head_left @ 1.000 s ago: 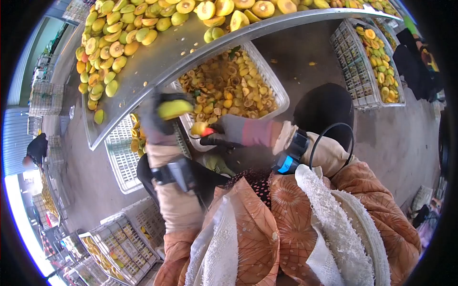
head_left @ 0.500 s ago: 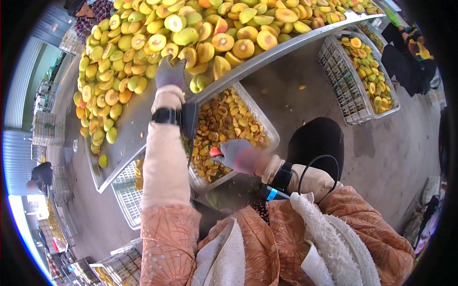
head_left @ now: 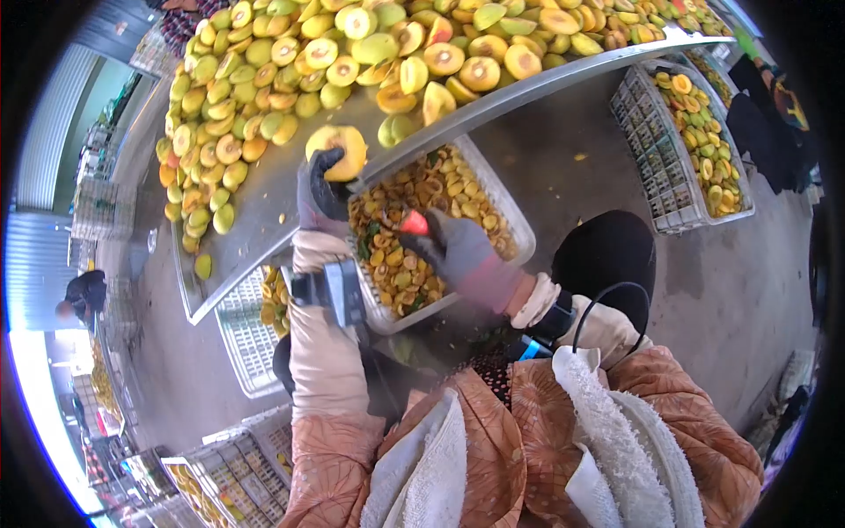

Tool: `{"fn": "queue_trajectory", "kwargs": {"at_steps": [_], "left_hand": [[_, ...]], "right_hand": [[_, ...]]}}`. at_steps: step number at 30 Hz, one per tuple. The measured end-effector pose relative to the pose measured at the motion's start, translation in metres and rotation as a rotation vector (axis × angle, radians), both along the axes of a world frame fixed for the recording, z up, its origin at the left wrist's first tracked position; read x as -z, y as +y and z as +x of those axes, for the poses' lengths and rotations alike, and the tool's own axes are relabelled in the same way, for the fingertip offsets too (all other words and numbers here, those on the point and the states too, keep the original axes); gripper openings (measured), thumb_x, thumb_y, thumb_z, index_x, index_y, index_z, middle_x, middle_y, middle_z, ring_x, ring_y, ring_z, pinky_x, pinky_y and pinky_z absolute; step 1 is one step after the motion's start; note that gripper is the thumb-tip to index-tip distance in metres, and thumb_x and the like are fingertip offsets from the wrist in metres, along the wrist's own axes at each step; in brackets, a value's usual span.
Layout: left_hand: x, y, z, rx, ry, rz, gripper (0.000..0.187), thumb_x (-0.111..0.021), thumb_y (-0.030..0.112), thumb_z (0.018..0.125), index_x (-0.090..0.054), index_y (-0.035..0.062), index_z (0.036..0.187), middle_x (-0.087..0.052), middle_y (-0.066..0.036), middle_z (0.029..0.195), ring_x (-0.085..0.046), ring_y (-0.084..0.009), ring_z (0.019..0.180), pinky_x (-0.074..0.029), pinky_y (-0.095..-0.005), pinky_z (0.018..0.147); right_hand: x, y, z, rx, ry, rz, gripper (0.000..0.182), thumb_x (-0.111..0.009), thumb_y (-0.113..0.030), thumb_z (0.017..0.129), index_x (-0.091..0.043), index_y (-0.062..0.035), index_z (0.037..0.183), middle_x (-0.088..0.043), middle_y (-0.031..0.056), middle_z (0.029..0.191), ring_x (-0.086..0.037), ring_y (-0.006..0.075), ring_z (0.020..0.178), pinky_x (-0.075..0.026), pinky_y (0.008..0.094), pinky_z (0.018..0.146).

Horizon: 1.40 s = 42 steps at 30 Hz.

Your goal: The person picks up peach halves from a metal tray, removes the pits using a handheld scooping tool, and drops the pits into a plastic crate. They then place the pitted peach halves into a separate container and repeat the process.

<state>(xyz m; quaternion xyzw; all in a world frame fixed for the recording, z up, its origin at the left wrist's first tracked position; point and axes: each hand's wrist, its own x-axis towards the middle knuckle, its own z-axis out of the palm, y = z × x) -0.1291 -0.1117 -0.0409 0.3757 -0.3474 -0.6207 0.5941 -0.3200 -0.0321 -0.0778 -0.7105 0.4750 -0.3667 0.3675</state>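
My left hand [head_left: 320, 195], in a grey glove, grips a large yellow peach half [head_left: 345, 148] near the metal table's front edge. The cut face, with a brown centre, is partly visible. My right hand [head_left: 475, 257], gloved too, is closed around a small red-handled tool [head_left: 414, 223]; its working end is too small to make out. Beneath both hands sits a white crate [head_left: 521, 231] holding brown-yellow fruit pieces [head_left: 405, 273] that look like pits and scraps. Many peach halves [head_left: 290, 53] are heaped on the metal table [head_left: 260, 207] beyond my left hand.
A crate of peach halves [head_left: 682, 167] stands on the floor at right, near another person [head_left: 775, 123]. Another white crate [head_left: 242, 330] is under the table's left end. More crates [head_left: 238, 475] are at lower left. A person [head_left: 85, 295] bends at far left.
My left hand has drawn back from the heap toward me and now holds a peach half. The right hand, with its red-handled tool, has risen slightly nearer to it. The view has shifted somewhat.
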Motion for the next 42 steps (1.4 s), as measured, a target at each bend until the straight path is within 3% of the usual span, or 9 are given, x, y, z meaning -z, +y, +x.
{"fn": "queue_trajectory", "kwargs": {"at_steps": [3,6,8,17,19,21,32,37,42], "left_hand": [[0.012,0.047,-0.007,-0.089,0.112,-0.007,0.037,-0.051,0.013,0.074,-0.052,-0.0047,0.107,-0.059,-0.014,0.096,-0.06,-0.0255,0.087,-0.049,-0.0333,0.079],[0.002,0.074,-0.022,-0.045,0.087,-0.108,0.035,-0.05,0.019,0.08,-0.052,-0.0034,0.106,-0.059,-0.013,0.094,-0.06,-0.0237,0.085,-0.05,-0.0332,0.078],[0.005,0.086,-0.025,-0.161,0.077,-0.094,0.036,-0.049,0.026,0.084,-0.052,-0.0027,0.106,-0.059,-0.013,0.093,-0.06,-0.0227,0.084,-0.049,-0.0326,0.077],[0.001,0.095,-0.046,-0.525,-0.012,0.031,0.052,-0.042,0.05,0.091,-0.048,0.0036,0.114,-0.056,-0.008,0.101,-0.055,-0.0173,0.092,-0.044,-0.0293,0.084],[0.0,0.094,-0.051,-0.662,-0.395,-0.084,0.053,-0.038,0.047,0.094,-0.058,-0.002,0.093,-0.06,-0.009,0.086,-0.058,-0.0167,0.079,-0.047,-0.0277,0.074],[-0.002,0.089,-0.053,-0.682,-0.261,-0.027,0.051,-0.039,0.045,0.094,-0.058,-0.0023,0.093,-0.06,-0.009,0.085,-0.057,-0.0152,0.077,-0.048,-0.0269,0.071],[0.019,0.088,-0.048,-0.677,-0.373,0.048,0.047,-0.051,0.045,0.089,-0.05,-0.0012,0.099,-0.053,-0.007,0.09,-0.053,-0.012,0.078,-0.046,-0.0242,0.065],[0.017,0.089,-0.029,-0.393,-0.555,-0.012,0.043,-0.052,0.041,0.09,-0.05,-0.0009,0.101,-0.054,-0.009,0.092,-0.054,-0.0133,0.08,-0.047,-0.025,0.066],[0.065,0.076,-0.016,-0.516,-0.581,-0.035,0.042,-0.047,0.039,0.093,-0.051,-0.0002,0.108,-0.058,-0.01,0.094,-0.057,-0.0148,0.08,-0.048,-0.0278,0.068]], "right_hand": [[-0.008,0.009,0.007,-0.062,-0.04,0.024,0.024,-0.059,-0.024,0.086,-0.056,-0.0012,0.093,-0.059,0.0202,0.072,-0.056,0.0374,0.067,-0.042,0.0382,0.056],[-0.011,0.016,0.016,-0.09,-0.055,0.065,0.022,-0.058,-0.021,0.087,-0.056,-0.0004,0.093,-0.058,0.0203,0.072,-0.056,0.0374,0.067,-0.042,0.0375,0.056],[-0.009,0.02,0.022,-0.102,-0.148,-0.003,0.036,-0.053,-0.04,0.087,-0.057,-0.0049,0.093,-0.061,0.0184,0.074,-0.059,0.0378,0.071,-0.046,0.0436,0.061],[-0.012,0.018,0.027,-0.152,-0.088,0.102,0.034,-0.053,-0.037,0.087,-0.059,-0.0043,0.093,-0.061,0.0206,0.078,-0.059,0.0396,0.077,-0.046,0.0448,0.064],[-0.006,0.016,0.028,-0.147,-0.078,0.112,0.033,-0.053,-0.036,0.087,-0.059,-0.0033,0.093,-0.061,0.0213,0.078,-0.059,0.04,0.078,-0.046,0.0449,0.065],[0.002,0.016,0.03,-0.144,-0.069,0.12,0.033,-0.053,-0.035,0.087,-0.059,-0.0023,0.092,-0.061,0.0219,0.078,-0.059,0.0404,0.078,-0.046,0.045,0.065],[-0.007,0.023,0.025,-0.262,-0.257,0.412,0.037,-0.051,-0.031,0.091,-0.058,0.0052,0.091,-0.056,0.007,0.063,-0.046,0.0092,0.063,-0.041,0.0317,0.056],[-0.006,0.021,0.023,-0.317,-0.344,0.712,0.043,-0.052,-0.042,0.09,-0.058,0.0004,0.082,-0.051,-0.0002,0.061,-0.043,0.0076,0.055,-0.035,0.0262,0.047],[-0.019,0.023,0.018,-0.467,-0.73,1.003,0.045,-0.046,-0.051,0.089,-0.05,-0.009,0.073,-0.041,-0.003,0.054,-0.036,0.0063,0.041,-0.028,0.0211,0.037]]}}
